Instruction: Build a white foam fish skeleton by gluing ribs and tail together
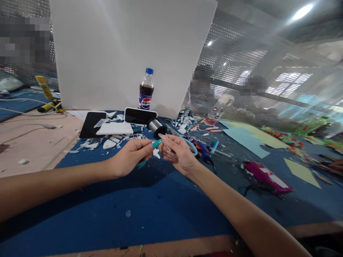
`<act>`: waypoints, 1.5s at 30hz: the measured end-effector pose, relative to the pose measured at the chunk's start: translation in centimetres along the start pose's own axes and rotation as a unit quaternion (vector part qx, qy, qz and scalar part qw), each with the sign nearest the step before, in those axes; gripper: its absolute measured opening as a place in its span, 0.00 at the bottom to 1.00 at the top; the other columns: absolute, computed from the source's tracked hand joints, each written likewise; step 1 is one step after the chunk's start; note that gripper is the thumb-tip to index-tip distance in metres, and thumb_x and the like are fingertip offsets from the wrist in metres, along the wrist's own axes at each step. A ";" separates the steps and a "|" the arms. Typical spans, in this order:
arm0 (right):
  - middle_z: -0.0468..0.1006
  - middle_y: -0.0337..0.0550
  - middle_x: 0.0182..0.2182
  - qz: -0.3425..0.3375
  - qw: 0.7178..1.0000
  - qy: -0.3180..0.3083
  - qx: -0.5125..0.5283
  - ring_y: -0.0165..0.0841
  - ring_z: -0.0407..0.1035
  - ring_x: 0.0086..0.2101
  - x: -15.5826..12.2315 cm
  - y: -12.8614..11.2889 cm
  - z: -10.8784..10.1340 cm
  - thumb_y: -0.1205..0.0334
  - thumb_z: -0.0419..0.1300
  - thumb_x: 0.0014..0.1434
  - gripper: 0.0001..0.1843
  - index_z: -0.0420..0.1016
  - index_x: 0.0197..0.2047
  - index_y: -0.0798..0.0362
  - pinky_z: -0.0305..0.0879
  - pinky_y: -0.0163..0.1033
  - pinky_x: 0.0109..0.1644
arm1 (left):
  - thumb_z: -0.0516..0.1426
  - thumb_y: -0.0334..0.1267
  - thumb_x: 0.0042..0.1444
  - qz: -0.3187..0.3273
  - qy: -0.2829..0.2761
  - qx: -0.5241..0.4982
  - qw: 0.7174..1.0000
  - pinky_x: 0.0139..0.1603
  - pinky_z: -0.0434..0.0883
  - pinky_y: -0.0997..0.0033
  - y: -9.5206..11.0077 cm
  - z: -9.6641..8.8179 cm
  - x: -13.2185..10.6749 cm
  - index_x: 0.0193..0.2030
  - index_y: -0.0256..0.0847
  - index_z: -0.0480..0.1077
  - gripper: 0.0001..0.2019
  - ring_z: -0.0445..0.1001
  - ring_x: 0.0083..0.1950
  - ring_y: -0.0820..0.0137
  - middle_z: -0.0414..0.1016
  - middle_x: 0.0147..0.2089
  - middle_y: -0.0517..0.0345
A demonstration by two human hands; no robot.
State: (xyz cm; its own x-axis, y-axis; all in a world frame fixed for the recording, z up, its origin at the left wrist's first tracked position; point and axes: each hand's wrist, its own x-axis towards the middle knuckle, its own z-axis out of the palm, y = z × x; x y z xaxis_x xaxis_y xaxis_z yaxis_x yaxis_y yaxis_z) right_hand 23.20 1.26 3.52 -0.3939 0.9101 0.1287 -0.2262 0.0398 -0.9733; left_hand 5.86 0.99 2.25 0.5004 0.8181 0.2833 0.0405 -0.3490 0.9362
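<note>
Blue-covered tabletop (pixel 150 214), with bare wood at its left edge. Behind it a large white board (pixel 128 50) stands upright before a perforated metal screen (pixel 235 71). Bright windows (pixel 292 80) glow through the screen, and a ceiling lamp (pixel 302 11) shines upper right.

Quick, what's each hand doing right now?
Left hand: closed, pinching the teal strip.
Right hand: fingers curled at the strip's other end; grip cannot be told.
</note>
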 end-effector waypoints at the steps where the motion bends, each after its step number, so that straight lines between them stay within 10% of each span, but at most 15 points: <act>1: 0.57 0.29 0.13 -0.018 1.000 0.020 -0.003 0.18 0.43 0.13 0.2 0.0 -0.3 0.53 0.63 0.53 0.22 0.59 0.18 0.54 0.38 0.31 0.17 | 0.49 0.44 0.62 0.005 0.004 0.004 1.000 0.23 0.56 0.75 0.1 0.0 0.0 0.21 0.39 0.60 0.19 0.56 0.21 0.77 0.58 0.19 0.64; 6: 0.63 0.31 0.15 -0.033 0.996 0.083 0.007 0.21 0.51 0.15 0.8 0.7 -1.0 0.49 0.62 0.53 0.17 0.67 0.24 0.52 0.47 0.31 0.18 | 0.48 0.41 0.63 0.074 0.042 -0.001 0.996 0.35 0.65 0.72 1.0 -0.4 0.2 0.30 0.37 0.67 0.15 0.66 0.32 0.73 0.67 0.29 0.58; 11: 0.74 0.38 0.28 -0.013 0.997 0.028 0.075 0.28 0.65 0.28 0.5 1.5 0.5 0.46 0.65 0.49 0.17 0.77 0.35 0.49 0.63 0.36 0.33 | 0.49 0.39 0.63 0.139 -0.007 0.047 0.989 0.42 0.66 0.70 1.0 -0.3 0.4 0.30 0.38 0.68 0.13 0.66 0.39 0.70 0.68 0.34 0.55; 18: 0.75 0.37 0.27 0.059 0.987 0.102 0.109 0.26 0.66 0.27 0.3 1.3 1.0 0.53 0.68 0.48 0.11 0.79 0.32 0.51 0.65 0.34 0.33 | 0.48 0.36 0.64 0.184 -0.059 0.126 0.973 0.48 0.66 0.66 0.8 -0.5 0.2 0.31 0.39 0.65 0.11 0.68 0.45 0.68 0.71 0.39 0.54; 22: 0.76 0.38 0.27 -0.022 0.977 0.195 0.081 0.26 0.70 0.28 1.1 0.8 -0.8 0.54 0.63 0.54 0.12 0.72 0.27 0.52 0.67 0.34 0.34 | 0.50 0.38 0.62 0.194 0.042 0.215 0.956 0.54 0.67 0.60 0.1 -0.5 -0.2 0.41 0.40 0.60 0.04 0.62 0.58 0.63 0.60 0.55 0.45; 27: 0.59 0.30 0.11 -0.157 0.935 0.265 -0.177 0.24 0.53 0.12 1.7 0.1 -3.6 0.51 0.51 0.63 0.19 0.62 0.23 0.50 0.51 0.33 0.19 | 0.58 0.42 0.54 0.112 0.046 0.435 0.892 0.55 0.65 0.49 -2.5 -0.2 0.0 0.49 0.37 0.54 0.21 0.62 0.55 0.53 0.61 0.51 0.42; 34: 0.60 0.34 0.15 -0.176 0.763 0.106 -0.613 0.27 0.56 0.18 1.0 0.9 -3.8 0.59 0.47 0.65 0.17 0.61 0.24 0.52 0.47 0.35 0.26 | 0.61 0.44 0.52 0.019 -0.002 0.481 0.876 0.48 0.68 0.52 -2.5 0.0 -0.2 0.45 0.40 0.56 0.20 0.65 0.50 0.54 0.65 0.47 0.48; 45: 0.62 0.35 0.15 -0.154 0.773 0.092 -0.608 0.28 0.60 0.19 1.3 1.2 -4.1 0.59 0.45 0.66 0.18 0.59 0.24 0.51 0.49 0.34 0.27 | 0.56 0.46 0.56 0.028 -0.098 0.415 0.904 0.48 0.69 0.57 -1.1 0.4 -0.3 0.46 0.39 0.58 0.17 0.66 0.48 0.59 0.65 0.47 0.49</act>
State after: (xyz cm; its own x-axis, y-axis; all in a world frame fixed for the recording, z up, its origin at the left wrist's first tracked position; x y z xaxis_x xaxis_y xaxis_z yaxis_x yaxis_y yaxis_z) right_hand 26.11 4.16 1.68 -0.3295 0.8188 0.4702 0.7655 0.5232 -0.3745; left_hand 6.01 0.96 1.10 0.6618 0.7203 0.2078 0.6048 -0.6767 0.4199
